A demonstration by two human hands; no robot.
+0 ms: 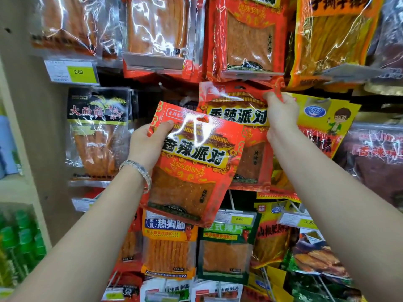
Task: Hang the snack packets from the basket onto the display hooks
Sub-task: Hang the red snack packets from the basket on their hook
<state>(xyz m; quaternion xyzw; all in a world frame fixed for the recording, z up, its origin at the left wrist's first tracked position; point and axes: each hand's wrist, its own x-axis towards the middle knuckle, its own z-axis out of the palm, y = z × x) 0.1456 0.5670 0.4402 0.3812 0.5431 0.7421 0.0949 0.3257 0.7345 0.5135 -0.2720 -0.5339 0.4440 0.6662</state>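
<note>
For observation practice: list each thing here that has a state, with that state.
Left hand, grips the front red packet by its upper left edge.
Front red packet, tilted, not hung.
Right hand, pinches the rear red packet at its top.
Rear red packet, upright; hooked or not, unclear.
Yellow packet, hangs on a hook.

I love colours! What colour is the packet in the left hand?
The packet is mostly red; head view.

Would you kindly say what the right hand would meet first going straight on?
The right hand, pointing up, would likely first meet the upper red packet; depth is unclear.
</note>
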